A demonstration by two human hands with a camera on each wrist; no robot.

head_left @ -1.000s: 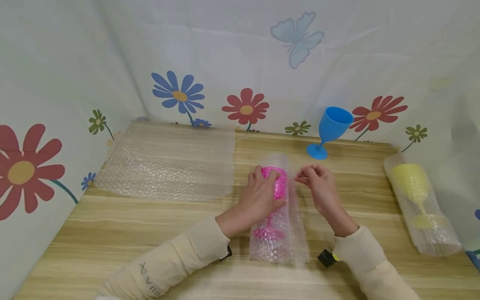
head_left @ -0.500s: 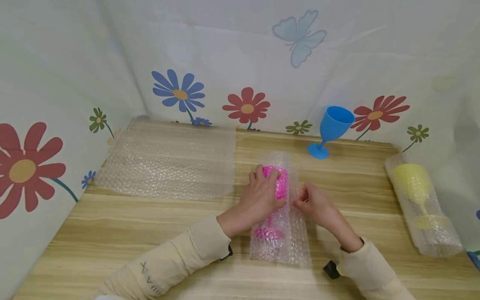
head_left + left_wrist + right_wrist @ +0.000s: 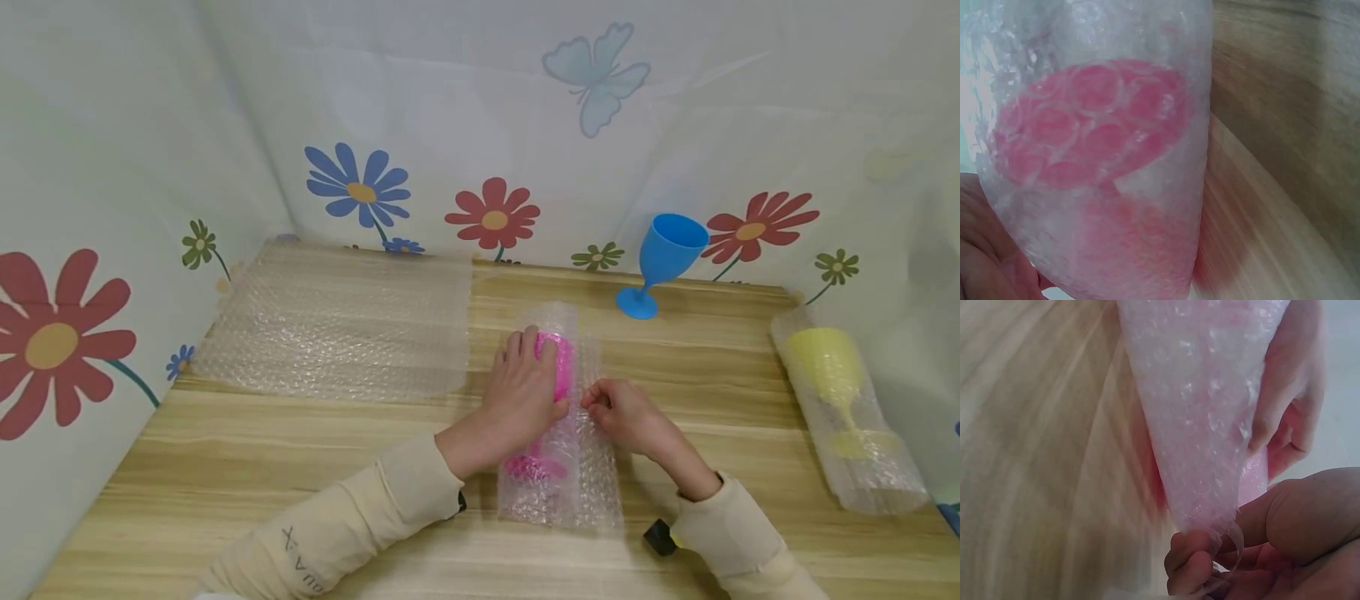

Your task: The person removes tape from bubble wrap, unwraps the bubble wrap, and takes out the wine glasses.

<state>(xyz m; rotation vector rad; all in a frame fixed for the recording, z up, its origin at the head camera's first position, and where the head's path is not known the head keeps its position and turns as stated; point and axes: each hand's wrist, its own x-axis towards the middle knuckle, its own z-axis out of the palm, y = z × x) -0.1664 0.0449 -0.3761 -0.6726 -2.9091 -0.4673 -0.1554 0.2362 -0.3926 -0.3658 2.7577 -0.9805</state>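
Observation:
A pink goblet (image 3: 536,467) lies on the wooden table, rolled in clear bubble wrap (image 3: 598,479). Its foot, nearest the person, shows through the bubbles. Over the goblet's bowl my left hand (image 3: 517,396) grips the roll, fingers bent across the far end and thumb on the right side. My right hand (image 3: 633,421) pinches the wrap's loose right edge between thumb and fingers. In the right wrist view, a thin clear curled strip (image 3: 1235,544) shows at those fingertips; whether it is film or tape I cannot tell. The left wrist view shows the pink foot (image 3: 1094,125) close up.
A flat bubble wrap sheet (image 3: 337,325) lies at the back left. A blue goblet (image 3: 667,250) stands upright near the back wall. At the right edge lies a yellow goblet (image 3: 828,367) rolled in bubble wrap. Flower-printed cloth (image 3: 420,100) encloses the table.
My right hand has come toward the person along the wrap's right edge, from the upper end to about mid-length. The left hand stays on the roll, its fingers slightly shifted.

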